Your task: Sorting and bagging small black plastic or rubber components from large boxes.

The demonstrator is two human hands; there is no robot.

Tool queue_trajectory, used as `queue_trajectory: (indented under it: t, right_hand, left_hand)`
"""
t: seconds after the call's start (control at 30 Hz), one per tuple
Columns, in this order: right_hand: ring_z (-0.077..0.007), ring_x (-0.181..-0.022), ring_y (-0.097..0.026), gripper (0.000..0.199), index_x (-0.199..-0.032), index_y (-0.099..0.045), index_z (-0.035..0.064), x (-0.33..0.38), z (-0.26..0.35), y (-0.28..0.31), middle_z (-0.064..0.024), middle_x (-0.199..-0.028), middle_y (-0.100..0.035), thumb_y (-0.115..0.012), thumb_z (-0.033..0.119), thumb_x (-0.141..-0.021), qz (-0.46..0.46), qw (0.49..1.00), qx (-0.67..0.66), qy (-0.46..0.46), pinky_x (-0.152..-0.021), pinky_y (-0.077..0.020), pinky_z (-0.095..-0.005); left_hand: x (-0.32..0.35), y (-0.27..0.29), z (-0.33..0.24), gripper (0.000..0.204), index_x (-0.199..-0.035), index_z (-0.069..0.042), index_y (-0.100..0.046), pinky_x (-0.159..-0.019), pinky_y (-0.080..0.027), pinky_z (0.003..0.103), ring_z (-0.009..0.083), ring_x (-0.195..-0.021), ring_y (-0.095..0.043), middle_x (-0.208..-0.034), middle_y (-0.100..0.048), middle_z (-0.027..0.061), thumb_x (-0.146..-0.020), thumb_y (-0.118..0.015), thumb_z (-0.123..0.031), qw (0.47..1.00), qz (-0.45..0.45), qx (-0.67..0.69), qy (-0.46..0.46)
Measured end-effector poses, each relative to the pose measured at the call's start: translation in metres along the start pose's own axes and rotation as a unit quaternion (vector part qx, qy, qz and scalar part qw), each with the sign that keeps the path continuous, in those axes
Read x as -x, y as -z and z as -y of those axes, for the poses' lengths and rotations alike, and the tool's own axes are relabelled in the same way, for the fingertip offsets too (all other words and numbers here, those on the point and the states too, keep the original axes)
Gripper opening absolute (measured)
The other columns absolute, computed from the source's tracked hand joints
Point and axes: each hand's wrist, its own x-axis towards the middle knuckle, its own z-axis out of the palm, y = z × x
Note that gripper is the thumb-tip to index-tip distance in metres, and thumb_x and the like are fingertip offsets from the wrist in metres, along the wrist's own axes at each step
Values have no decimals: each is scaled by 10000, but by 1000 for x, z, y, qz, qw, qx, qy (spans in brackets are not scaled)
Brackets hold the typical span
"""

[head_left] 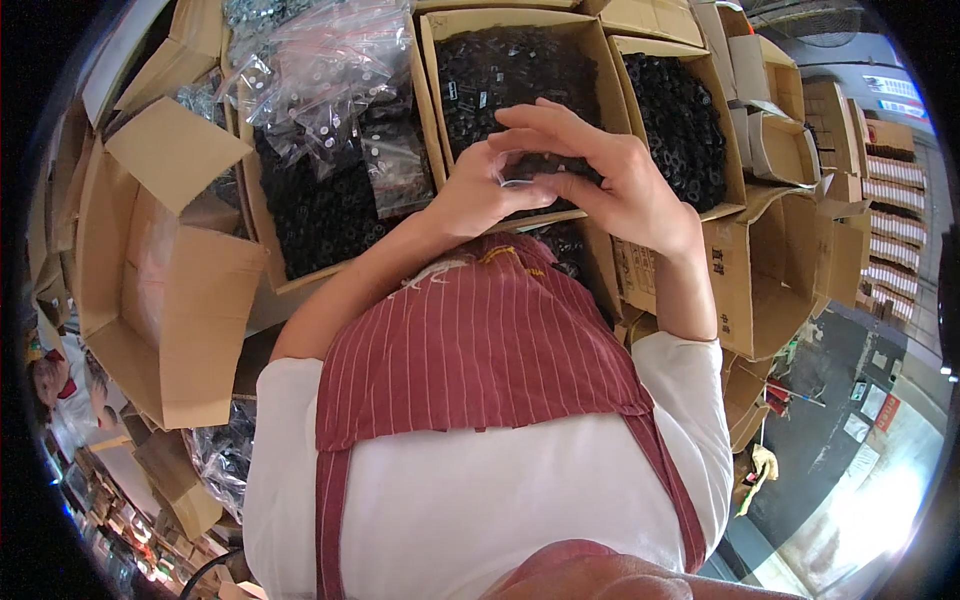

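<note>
Above the middle box, my left hand point(478, 190) and my right hand point(625, 180) meet with curled fingers. Between them is what looks like a small clear plastic bag point(516, 183), mostly hidden by the fingers. My right fingers arch over its far side, and the right thumb reaches across to the left hand. Small black parts point(520, 70) fill the cardboard box point(432, 95) beneath my hands. To its left, clear zip bags point(335, 65) lie heaped on black ring-like parts point(320, 215) in another box.
At right stands a box of black parts point(675, 130), with several small open cartons point(785, 150) beyond. An open carton point(140, 260) with raised flaps is at left. My striped red apron point(470, 350) lies close against the near boxes. Stacked goods point(893, 220) line the far right.
</note>
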Motion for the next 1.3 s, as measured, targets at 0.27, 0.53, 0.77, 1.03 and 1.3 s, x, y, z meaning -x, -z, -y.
queue_trajectory:
  t: [0.27, 0.53, 0.77, 1.03, 1.3]
  right_hand:
    - [-246, -1262, -558, 497, -1377, -526, 34, -3, -56, 8, -150, -1341, -581, -675, 42, -903, -103, 990, -81, -56, -1063, -455, -364]
    - [-404, -994, -632, 545, -1212, -552, 54, 31, -118, -49, -206, -1086, -638, -671, 481, -894, 157, 929, 250, -224, -840, -519, -472]
    - [-341, -811, -671, 320, -1095, -620, 5, 30, -137, -40, -174, -916, -692, -696, 249, -903, 9, 985, 97, -140, -714, -530, -428]
    - [-58, -654, -566, 217, -1139, -657, 55, 29, -103, -7, -14, -865, -656, -610, 207, -991, -191, 873, -341, -290, -587, -427, -209]
    - [-132, -837, -625, 286, -1203, -598, 5, 29, -88, -1, -83, -1070, -657, -506, 209, -1024, -176, 826, -484, -231, -683, -475, -231]
  left_hand:
    - [-5, 2, 3, 225, -1050, -54, -605, -903, -465, 292, 122, -970, -594, -1022, -626, 29, -852, -707, -24, 999, 27, 32, -28]
    - [-4, 13, 4, 211, -1023, -41, -608, -871, -485, 273, 116, -960, -599, -977, -617, 18, -840, -675, 41, 991, -81, 103, -12]
    - [-5, 10, 3, 205, -1019, -30, -626, -838, -472, 261, 123, -918, -605, -940, -631, 31, -818, -658, -3, 987, -106, 117, -1]
    - [-3, 9, 3, 206, -1019, -30, -630, -811, -472, 254, 123, -896, -605, -932, -632, 32, -820, -676, -14, 990, -111, 84, 4]
    - [-2, 10, 2, 203, -1004, -36, -620, -849, -475, 257, 106, -930, -600, -968, -625, 17, -829, -675, 51, 991, -91, 97, 22]
